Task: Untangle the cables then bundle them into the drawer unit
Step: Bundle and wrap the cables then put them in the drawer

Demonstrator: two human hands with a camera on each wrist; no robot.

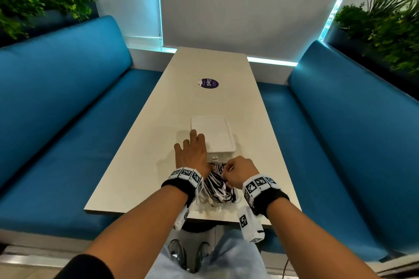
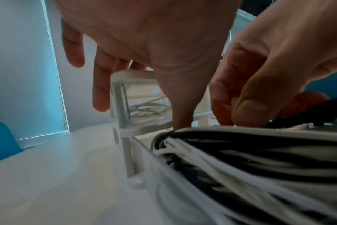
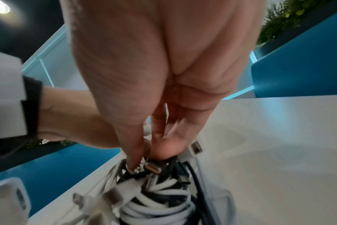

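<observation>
A white drawer unit [image 1: 213,133] stands on the near part of the table [image 1: 136,165], with its lower drawer [image 1: 205,207] pulled out toward me. A bundle of black and white cables [image 1: 217,186] lies coiled in that drawer. My left hand [image 1: 192,152] lies with straight fingers along the unit's left top edge, and its thumb [image 2: 181,106] presses down on the cables [image 2: 240,152]. My right hand [image 1: 237,173] is curled over the bundle; its thumb and fingers [image 3: 138,149] pinch the cables [image 3: 160,190] near several plugs.
Blue benches [image 1: 68,120] run along both sides of the long table. A purple round sticker [image 1: 209,83] lies farther up the tabletop. Plants [image 1: 385,29] stand behind the benches. The open drawer reaches almost to the table's near edge.
</observation>
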